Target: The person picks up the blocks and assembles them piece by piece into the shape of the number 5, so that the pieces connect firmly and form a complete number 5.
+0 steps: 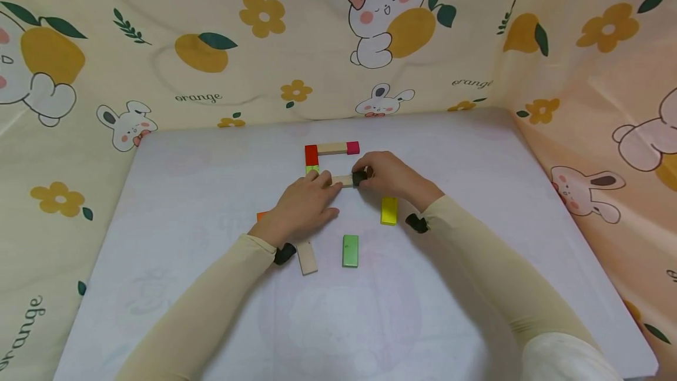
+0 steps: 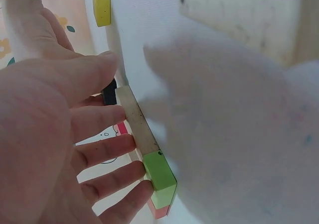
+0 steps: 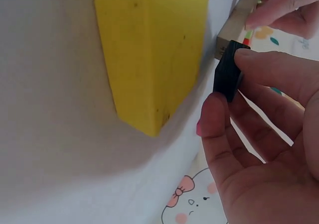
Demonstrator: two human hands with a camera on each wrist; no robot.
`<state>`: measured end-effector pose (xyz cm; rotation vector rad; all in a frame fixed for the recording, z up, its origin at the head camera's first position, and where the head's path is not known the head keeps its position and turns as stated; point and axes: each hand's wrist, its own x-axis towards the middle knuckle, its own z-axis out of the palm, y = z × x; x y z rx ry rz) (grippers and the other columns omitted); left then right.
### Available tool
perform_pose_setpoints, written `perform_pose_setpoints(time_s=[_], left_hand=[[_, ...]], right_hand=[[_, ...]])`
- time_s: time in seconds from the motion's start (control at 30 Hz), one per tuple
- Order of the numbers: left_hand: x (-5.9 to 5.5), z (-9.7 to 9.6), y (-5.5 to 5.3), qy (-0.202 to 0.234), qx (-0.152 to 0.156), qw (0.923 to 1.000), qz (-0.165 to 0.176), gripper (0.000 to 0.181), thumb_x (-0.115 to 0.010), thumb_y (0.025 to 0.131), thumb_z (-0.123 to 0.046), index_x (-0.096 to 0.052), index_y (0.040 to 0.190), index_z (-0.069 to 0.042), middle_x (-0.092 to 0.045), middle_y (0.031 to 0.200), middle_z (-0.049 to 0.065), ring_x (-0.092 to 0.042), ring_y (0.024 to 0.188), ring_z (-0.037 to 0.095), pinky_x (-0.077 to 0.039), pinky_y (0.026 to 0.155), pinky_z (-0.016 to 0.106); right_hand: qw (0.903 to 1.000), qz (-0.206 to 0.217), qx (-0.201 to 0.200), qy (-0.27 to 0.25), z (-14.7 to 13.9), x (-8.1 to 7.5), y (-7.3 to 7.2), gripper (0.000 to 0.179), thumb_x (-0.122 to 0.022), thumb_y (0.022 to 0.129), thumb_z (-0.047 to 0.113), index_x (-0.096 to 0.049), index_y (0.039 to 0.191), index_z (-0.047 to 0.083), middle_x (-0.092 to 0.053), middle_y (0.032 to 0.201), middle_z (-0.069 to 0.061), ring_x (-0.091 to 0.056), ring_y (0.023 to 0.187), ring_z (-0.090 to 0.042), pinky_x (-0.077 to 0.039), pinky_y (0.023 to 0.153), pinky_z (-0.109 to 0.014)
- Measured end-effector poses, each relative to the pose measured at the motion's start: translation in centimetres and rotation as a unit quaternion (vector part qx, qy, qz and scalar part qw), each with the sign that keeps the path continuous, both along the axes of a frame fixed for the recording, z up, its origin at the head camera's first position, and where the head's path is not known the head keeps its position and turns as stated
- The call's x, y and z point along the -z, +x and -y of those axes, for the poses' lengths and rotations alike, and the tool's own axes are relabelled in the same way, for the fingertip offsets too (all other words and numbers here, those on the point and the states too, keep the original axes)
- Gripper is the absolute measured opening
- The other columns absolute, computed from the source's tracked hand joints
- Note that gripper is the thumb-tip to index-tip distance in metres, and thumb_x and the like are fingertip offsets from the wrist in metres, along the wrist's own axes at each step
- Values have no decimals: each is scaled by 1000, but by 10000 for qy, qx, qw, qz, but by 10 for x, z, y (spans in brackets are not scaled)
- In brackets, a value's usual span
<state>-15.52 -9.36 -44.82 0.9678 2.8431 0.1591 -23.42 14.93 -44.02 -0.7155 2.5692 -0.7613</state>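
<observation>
My right hand (image 1: 391,176) pinches a small black block (image 3: 230,70) between thumb and fingers, at the right end of a plain wooden block (image 2: 137,119). My left hand (image 1: 298,204) is stretched out, its fingertips touching the far side of that wooden block and of a light green block (image 2: 160,176) at its left end. Behind the green block lies a red block (image 1: 311,155). From the red one, another plain wooden block (image 1: 332,149) runs right to a crimson block (image 1: 352,147). Together they form an angular outline, partly hidden by my left hand in the head view.
Nearer to me lie a yellow block (image 1: 388,211), a green block (image 1: 350,251) and a loose plain wooden block (image 1: 307,258). An orange block (image 1: 261,216) shows partly beside my left wrist. Patterned cloth (image 1: 317,99) stands around the white table (image 1: 449,334).
</observation>
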Motion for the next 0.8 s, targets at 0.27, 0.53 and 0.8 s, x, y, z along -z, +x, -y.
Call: perform_pose_setpoints(time_s=[0.27,0.53,0.8], left_hand=[[0,0,0,9,-15,10000,-3,60,-69,106,-40,-57,158,-13,-55,131,6,-47,113,25,-50,93,36],[3,1,-1,-28,20,10000,-79,60,-69,106,-41,-57,158,-13,-55,130,7,-47,112,25,-50,91,36],[4,0,-2,-102,3,9999,-71,62,-68,105,-43,-56,159,-13,-54,132,6,-47,114,24,-51,93,36]], right_hand=[[9999,67,-8,106,4,7,-2,33,-81,97,6,-77,129,6,-72,118,-9,-62,102,-29,-55,98,-42],[9999,65,-40,115,5,10,-3,33,-81,97,6,-76,129,6,-72,118,-9,-63,101,-29,-56,98,-42],[9998,8,-143,156,5,11,-3,32,-80,97,5,-76,129,6,-73,120,-9,-64,102,-28,-55,99,-43]])
